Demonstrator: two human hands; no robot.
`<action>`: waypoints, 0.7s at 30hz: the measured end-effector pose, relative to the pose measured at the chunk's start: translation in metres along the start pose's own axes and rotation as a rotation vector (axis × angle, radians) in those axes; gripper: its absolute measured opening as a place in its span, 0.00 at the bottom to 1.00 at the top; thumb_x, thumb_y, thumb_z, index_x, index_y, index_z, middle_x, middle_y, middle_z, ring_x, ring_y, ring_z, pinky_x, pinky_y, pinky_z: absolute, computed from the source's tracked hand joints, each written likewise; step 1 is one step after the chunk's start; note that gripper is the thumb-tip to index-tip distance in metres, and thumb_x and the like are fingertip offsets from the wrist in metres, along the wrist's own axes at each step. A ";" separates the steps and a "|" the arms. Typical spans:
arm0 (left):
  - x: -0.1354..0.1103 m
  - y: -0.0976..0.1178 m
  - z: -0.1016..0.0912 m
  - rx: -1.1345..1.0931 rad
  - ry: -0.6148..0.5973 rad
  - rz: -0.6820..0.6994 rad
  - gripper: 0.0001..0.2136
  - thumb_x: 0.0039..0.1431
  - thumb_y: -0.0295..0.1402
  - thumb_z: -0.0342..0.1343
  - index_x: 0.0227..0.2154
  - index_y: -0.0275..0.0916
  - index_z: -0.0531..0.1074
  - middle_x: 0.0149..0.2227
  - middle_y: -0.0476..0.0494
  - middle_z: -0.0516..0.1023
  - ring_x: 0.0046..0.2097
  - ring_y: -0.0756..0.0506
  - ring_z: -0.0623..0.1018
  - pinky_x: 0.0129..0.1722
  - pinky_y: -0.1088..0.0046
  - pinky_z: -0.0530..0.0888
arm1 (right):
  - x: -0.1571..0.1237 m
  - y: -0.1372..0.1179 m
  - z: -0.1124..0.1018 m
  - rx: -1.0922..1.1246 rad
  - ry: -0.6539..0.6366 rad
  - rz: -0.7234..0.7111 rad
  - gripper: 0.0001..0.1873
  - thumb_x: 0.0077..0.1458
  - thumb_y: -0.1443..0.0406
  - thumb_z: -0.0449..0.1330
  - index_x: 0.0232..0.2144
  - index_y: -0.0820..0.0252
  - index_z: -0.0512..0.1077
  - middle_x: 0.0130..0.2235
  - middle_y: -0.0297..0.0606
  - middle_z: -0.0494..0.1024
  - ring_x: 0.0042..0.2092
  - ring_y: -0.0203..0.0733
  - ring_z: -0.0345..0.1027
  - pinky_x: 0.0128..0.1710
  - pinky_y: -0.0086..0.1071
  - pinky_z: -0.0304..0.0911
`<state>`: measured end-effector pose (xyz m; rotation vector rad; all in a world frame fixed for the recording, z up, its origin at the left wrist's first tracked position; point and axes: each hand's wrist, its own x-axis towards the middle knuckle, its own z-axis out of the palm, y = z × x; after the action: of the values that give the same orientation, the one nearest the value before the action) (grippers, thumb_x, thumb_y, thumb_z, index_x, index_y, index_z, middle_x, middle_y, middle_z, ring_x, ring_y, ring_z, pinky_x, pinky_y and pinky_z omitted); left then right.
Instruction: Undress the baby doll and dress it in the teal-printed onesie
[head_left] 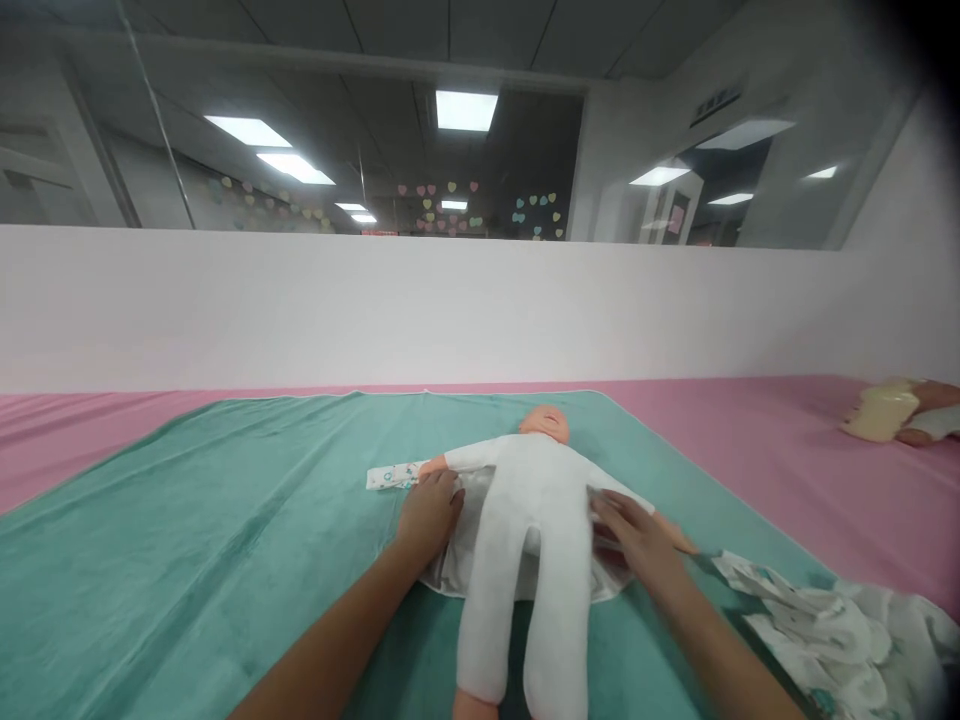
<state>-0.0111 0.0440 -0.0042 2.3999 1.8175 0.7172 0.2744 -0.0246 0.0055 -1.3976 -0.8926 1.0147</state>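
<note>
A baby doll (536,480) with a soft white cloth body lies on its back, its head away from me and its legs toward me. Spread beneath its torso is a white baby garment (450,565), one patterned cuff (390,477) sticking out past the doll's arm on the left. My left hand (431,515) is closed, fingers curled at the garment's edge below that arm. Against the doll's other side rests my right hand (630,530), its fingers stretched out and slightly apart under the arm, over the garment; the fingertips are partly hidden.
A teal blanket (187,520) covers much of the pink surface (750,440). Crumpled white patterned cloth (862,640) lies at the near right. At the far right is another doll (937,410) beside a pale yellow object (881,412). A white wall (450,310) with glass above stands behind.
</note>
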 end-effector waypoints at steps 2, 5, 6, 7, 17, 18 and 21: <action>0.002 -0.003 0.003 0.011 0.018 -0.016 0.12 0.61 0.37 0.44 0.42 0.39 0.68 0.45 0.39 0.72 0.49 0.40 0.69 0.47 0.64 0.63 | -0.002 -0.006 0.003 -0.345 0.231 -0.223 0.18 0.44 0.51 0.60 0.39 0.47 0.69 0.46 0.41 0.72 0.47 0.53 0.67 0.45 0.46 0.65; 0.003 -0.005 0.005 0.046 0.033 -0.018 0.10 0.59 0.35 0.47 0.39 0.38 0.68 0.44 0.39 0.71 0.48 0.39 0.68 0.45 0.63 0.64 | -0.002 -0.024 0.032 -0.574 0.190 -0.559 0.14 0.51 0.54 0.54 0.42 0.45 0.65 0.50 0.42 0.69 0.50 0.50 0.65 0.46 0.41 0.64; 0.004 -0.005 0.004 0.058 0.038 -0.014 0.09 0.58 0.34 0.47 0.39 0.38 0.68 0.44 0.39 0.71 0.49 0.39 0.68 0.45 0.62 0.64 | 0.000 -0.031 0.047 -0.624 0.090 -0.650 0.15 0.53 0.56 0.53 0.44 0.46 0.64 0.52 0.41 0.67 0.52 0.49 0.62 0.48 0.40 0.63; 0.004 -0.005 0.004 0.068 0.041 -0.009 0.08 0.58 0.33 0.47 0.38 0.38 0.69 0.44 0.39 0.71 0.49 0.39 0.67 0.45 0.62 0.64 | 0.004 -0.038 0.065 -0.702 -0.006 -0.733 0.16 0.53 0.58 0.52 0.46 0.49 0.64 0.52 0.41 0.67 0.54 0.48 0.60 0.51 0.40 0.60; 0.004 -0.007 0.008 0.090 0.087 -0.105 0.12 0.58 0.40 0.47 0.38 0.38 0.69 0.44 0.38 0.69 0.49 0.37 0.66 0.45 0.60 0.63 | 0.078 -0.052 0.204 -1.413 -0.589 -0.733 0.22 0.50 0.51 0.55 0.43 0.57 0.69 0.44 0.46 0.75 0.47 0.53 0.67 0.43 0.44 0.61; 0.005 -0.009 0.009 0.076 0.093 -0.113 0.11 0.58 0.38 0.47 0.38 0.39 0.69 0.44 0.39 0.69 0.48 0.38 0.66 0.45 0.61 0.63 | 0.081 -0.049 0.208 -1.432 -0.606 -0.726 0.21 0.49 0.51 0.56 0.41 0.58 0.70 0.42 0.46 0.75 0.45 0.53 0.68 0.42 0.43 0.61; 0.007 -0.012 0.010 -0.050 0.103 -0.159 0.07 0.58 0.32 0.45 0.35 0.39 0.67 0.43 0.39 0.70 0.48 0.39 0.67 0.46 0.62 0.61 | 0.083 -0.044 0.211 -1.460 -0.607 -0.727 0.20 0.49 0.51 0.57 0.39 0.58 0.70 0.42 0.48 0.75 0.45 0.53 0.68 0.41 0.43 0.60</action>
<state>-0.0169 0.0562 -0.0143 2.1951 1.9755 0.8730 0.1055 0.1284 0.0441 -1.5773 -2.6720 0.0405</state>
